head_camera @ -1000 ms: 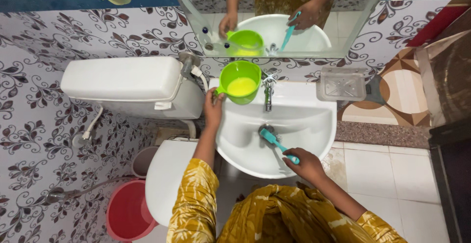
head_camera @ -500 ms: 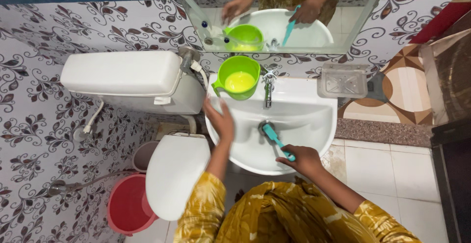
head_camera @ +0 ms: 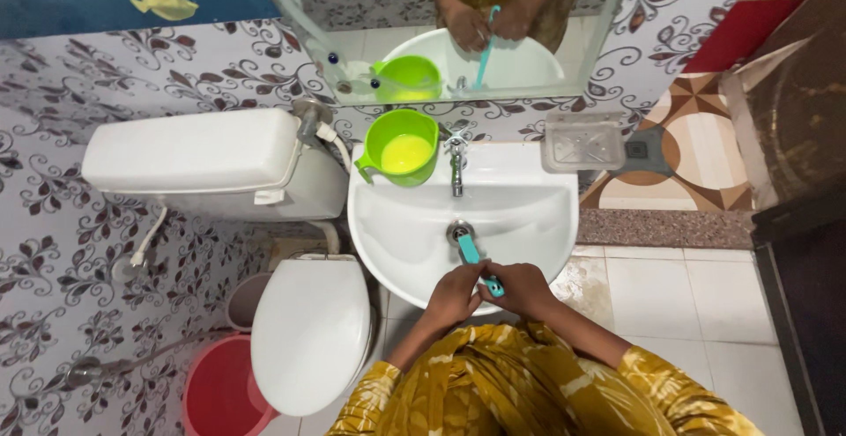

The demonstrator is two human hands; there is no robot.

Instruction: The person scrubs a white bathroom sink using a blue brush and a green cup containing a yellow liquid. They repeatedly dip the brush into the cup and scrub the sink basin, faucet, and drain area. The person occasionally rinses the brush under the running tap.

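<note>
Teal brush (head_camera: 471,255) lies across the near side of the white basin (head_camera: 388,225), its head at the drain (head_camera: 457,230). I have both hands on its handle: left hand (head_camera: 454,295) and right hand (head_camera: 520,288) touching, fingers closed around the near end. To scrub well, I judge I should press the bristles flat and work short circles round the drain, clear of the tap (head_camera: 456,167). The green jug (head_camera: 401,147) sits on the far left rim.
</note>
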